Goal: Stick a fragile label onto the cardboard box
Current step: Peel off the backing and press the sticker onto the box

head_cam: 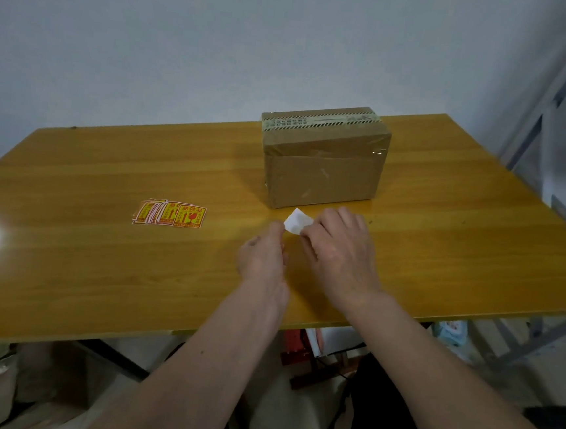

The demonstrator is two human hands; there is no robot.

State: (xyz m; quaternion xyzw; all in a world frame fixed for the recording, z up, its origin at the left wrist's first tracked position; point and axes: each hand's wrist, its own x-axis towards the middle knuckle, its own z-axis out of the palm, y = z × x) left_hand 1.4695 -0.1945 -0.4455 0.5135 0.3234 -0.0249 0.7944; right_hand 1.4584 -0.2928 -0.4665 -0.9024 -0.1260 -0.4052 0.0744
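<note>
Head view — label (pixel 297 219) between both hands' fingertips (pixel 278 228).

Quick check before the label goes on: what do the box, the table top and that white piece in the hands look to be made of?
Cardboard box: brown corrugated-looking card, matte, with glossy clear tape and printed tape over the top. Table top: wood-grain surface, probably laminate or varnish, since it mirrors a lamp glare. White piece: thin paper, likely a label or its backing, bending between the left hand and right hand.
</note>
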